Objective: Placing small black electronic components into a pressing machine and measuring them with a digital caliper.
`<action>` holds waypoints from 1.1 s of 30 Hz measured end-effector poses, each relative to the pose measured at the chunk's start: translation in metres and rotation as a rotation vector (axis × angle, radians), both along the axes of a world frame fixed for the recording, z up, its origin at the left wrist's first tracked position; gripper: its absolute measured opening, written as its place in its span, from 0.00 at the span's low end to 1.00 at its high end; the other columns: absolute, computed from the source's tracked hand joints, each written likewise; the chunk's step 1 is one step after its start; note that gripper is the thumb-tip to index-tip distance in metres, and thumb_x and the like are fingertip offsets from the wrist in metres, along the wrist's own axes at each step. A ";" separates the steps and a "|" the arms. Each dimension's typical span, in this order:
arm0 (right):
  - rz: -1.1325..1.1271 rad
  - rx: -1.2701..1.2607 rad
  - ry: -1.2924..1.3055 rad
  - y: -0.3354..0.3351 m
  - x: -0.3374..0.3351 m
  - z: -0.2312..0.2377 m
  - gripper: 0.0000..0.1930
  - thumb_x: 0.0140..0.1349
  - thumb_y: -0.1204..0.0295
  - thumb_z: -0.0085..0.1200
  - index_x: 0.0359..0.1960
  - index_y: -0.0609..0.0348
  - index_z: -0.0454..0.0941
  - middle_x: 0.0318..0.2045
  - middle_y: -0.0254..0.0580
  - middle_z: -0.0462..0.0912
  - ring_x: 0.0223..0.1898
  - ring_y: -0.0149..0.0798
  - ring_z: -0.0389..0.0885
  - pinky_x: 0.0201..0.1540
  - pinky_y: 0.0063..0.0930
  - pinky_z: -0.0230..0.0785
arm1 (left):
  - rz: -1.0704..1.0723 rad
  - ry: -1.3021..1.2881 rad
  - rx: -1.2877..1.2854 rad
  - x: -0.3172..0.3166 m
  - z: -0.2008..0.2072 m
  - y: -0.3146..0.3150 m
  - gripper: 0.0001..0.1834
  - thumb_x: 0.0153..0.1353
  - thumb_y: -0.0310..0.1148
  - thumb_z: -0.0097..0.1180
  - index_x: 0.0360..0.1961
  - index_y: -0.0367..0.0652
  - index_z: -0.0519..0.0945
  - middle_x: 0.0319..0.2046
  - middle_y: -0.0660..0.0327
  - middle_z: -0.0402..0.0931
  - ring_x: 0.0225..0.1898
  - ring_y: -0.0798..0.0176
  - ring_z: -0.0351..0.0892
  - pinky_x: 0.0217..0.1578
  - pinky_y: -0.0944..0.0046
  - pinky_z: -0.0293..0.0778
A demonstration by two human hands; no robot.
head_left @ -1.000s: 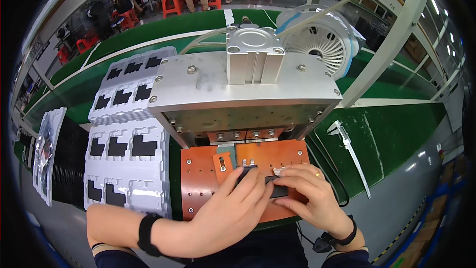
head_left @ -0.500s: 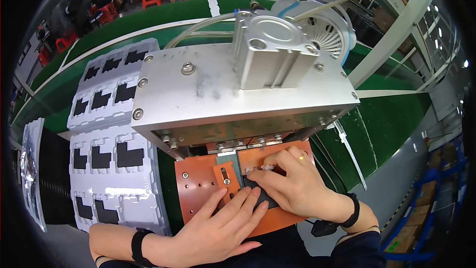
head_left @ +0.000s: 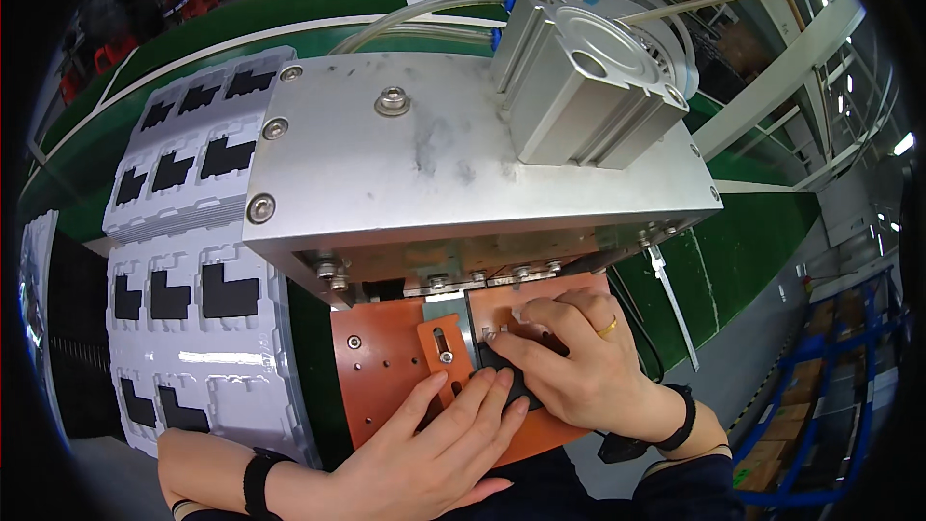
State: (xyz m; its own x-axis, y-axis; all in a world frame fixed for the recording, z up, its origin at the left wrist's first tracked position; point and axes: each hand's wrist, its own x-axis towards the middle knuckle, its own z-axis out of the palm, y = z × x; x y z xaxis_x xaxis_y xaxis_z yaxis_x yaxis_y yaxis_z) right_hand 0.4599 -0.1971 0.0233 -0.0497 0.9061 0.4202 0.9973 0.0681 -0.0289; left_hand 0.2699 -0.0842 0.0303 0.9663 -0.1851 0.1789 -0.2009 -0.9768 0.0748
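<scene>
A flat black piece [head_left: 505,378] lies on the orange fixture plate [head_left: 378,396] below the front of a metal press [head_left: 386,174]. My left hand [head_left: 434,439] rests with fingers stretched out, its fingertips on the black piece and beside the slotted orange clamp block [head_left: 443,349]. Bent over the piece's upper edge, my right hand [head_left: 579,357] has thumb and fingers drawn together. Whatever sits between those fingertips is too small and too covered to name. A grey metal strip [head_left: 446,306] runs from under the press toward the black piece.
Stacked white plastic trays [head_left: 183,260] with black L-shaped pieces stand to the left, by a black sheet stack [head_left: 82,338]. An air cylinder [head_left: 598,87] with hoses tops the press. A caliper-like metal tool [head_left: 673,304] lies right on the green bench; blue shelving [head_left: 820,376] stands beyond.
The view has shifted and tilted slightly, so the press and trays sit differently in the picture. Both hands stay at the black piece, with the right-hand fingers curled a little differently.
</scene>
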 end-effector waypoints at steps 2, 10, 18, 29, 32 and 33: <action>-0.047 0.010 0.012 0.004 -0.005 0.005 0.15 0.50 0.71 0.58 0.42 0.48 0.80 0.44 0.33 0.74 0.44 0.38 0.69 0.45 0.33 0.61 | 0.001 0.008 0.023 0.001 0.001 -0.001 0.37 0.61 0.62 0.48 0.59 0.43 0.73 0.58 0.50 0.71 0.58 0.54 0.70 0.60 0.47 0.61; 0.116 0.130 0.224 -0.006 0.007 -0.007 0.12 0.48 0.74 0.60 0.36 0.56 0.77 0.44 0.37 0.79 0.44 0.40 0.77 0.44 0.33 0.66 | 0.009 -0.020 -0.004 0.002 0.000 -0.001 0.37 0.61 0.61 0.49 0.59 0.42 0.73 0.56 0.50 0.72 0.56 0.54 0.71 0.58 0.48 0.63; 0.072 -0.001 0.065 0.003 -0.003 0.010 0.14 0.47 0.75 0.58 0.38 0.58 0.77 0.44 0.39 0.80 0.47 0.42 0.76 0.47 0.36 0.68 | 0.011 -0.021 -0.009 0.001 -0.001 -0.001 0.36 0.60 0.61 0.49 0.58 0.42 0.73 0.56 0.50 0.72 0.56 0.54 0.71 0.58 0.48 0.62; -0.021 0.061 0.085 -0.002 0.001 0.002 0.14 0.44 0.75 0.61 0.36 0.52 0.81 0.46 0.37 0.76 0.45 0.41 0.71 0.46 0.34 0.65 | 0.020 -0.005 0.019 0.002 0.000 -0.001 0.36 0.60 0.61 0.49 0.58 0.42 0.73 0.57 0.50 0.72 0.57 0.53 0.70 0.59 0.48 0.62; -0.030 0.039 0.064 -0.001 0.002 0.004 0.14 0.44 0.75 0.61 0.37 0.52 0.81 0.47 0.38 0.75 0.46 0.42 0.70 0.46 0.34 0.64 | 0.010 -0.005 0.008 0.003 0.002 -0.002 0.36 0.60 0.61 0.49 0.58 0.43 0.74 0.57 0.50 0.72 0.57 0.53 0.71 0.59 0.48 0.62; -0.036 0.031 0.071 0.000 0.003 0.005 0.15 0.45 0.74 0.60 0.38 0.52 0.81 0.47 0.39 0.75 0.46 0.42 0.70 0.46 0.34 0.64 | 0.010 -0.004 0.020 0.004 0.003 -0.002 0.36 0.60 0.61 0.50 0.57 0.43 0.74 0.57 0.50 0.72 0.57 0.53 0.71 0.59 0.48 0.62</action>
State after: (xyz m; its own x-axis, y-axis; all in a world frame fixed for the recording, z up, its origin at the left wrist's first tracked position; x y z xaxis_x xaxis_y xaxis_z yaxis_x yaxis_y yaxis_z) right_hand 0.4625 -0.1975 0.0283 0.0133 0.8930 0.4499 0.9946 0.0346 -0.0981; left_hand 0.2734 -0.0858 0.0333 0.9674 -0.1794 0.1788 -0.1917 -0.9799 0.0544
